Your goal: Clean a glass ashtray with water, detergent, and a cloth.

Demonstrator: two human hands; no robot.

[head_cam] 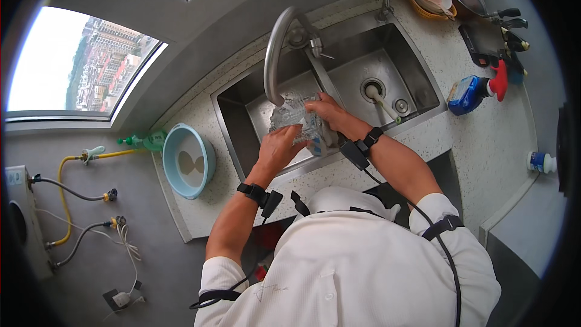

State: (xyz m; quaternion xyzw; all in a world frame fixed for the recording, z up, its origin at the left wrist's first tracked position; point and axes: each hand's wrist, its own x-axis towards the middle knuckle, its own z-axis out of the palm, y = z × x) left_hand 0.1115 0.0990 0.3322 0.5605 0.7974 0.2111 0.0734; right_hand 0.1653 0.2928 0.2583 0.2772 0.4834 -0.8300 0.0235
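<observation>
Between my two hands is a clear, ridged glass vessel (295, 114), under the outlet of the curved steel faucet (272, 54). It hangs over the left basin of a double stainless-steel sink (231, 120). My left hand (280, 147) grips its near left side. From the right, my right hand (327, 111) grips the other side. Below the vessel, close to the sink's front rim, a blue-and-white item (317, 146) partly shows; I cannot tell what it is. Whether water is running is unclear.
A light-blue plastic basin (209, 159) stands left on the speckled counter (231, 218). A pale-handled brush (383, 104) lies in the right basin by the drain. To the right are a blue spray bottle (470, 95), a knife holder (481, 43) and bowls in an orange basket (431, 12).
</observation>
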